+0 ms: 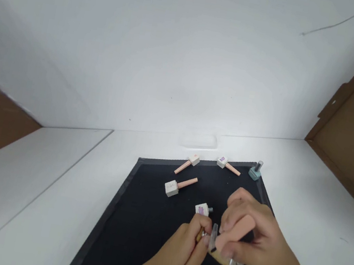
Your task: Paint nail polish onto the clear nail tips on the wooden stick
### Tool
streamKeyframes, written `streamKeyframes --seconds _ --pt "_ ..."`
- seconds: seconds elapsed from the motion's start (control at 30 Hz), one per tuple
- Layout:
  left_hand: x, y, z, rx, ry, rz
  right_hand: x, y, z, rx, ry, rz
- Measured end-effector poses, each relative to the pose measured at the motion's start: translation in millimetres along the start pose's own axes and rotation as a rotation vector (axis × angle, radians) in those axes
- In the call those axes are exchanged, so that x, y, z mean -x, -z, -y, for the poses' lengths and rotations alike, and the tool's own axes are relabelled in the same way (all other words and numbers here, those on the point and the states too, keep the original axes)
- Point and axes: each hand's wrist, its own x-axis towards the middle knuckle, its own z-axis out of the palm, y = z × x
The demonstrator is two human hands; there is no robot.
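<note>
Right fingers (238, 208), lower right, are gripping a peach oblong plastic cap (239, 231); left fingers (201, 222) are pinching a narrow tan strip (220, 259).

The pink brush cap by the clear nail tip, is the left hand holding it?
No, the right hand grips the pink brush cap, while the left hand pinches the tan stick.

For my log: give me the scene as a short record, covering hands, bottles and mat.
Mat: black
Left hand: holds yellow strip
Right hand: holds pink brush cap, brush end by a clear tip
Uncapped bottle: white, just beyond left hand
Pink-capped bottles: three, white, on mat
Teal bottle: silver cap, mat's far right corner
</note>
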Motion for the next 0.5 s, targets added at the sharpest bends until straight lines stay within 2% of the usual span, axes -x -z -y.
streamKeyframes --seconds 0.3,0.43,0.5 --pt "2.2 -3.4 3.9 0.077 0.026 0.044 2.7 -2.6 -2.6 0.003 -0.045 -0.086" --pt "1.8 -4.0 5.7 0.070 0.023 0.057 0.5 -2.5 -1.0 0.013 0.010 -0.047" --pt "1.7 -4.2 6.9 0.056 0.032 0.051 -0.8 -1.8 0.1 0.078 0.025 -0.074"
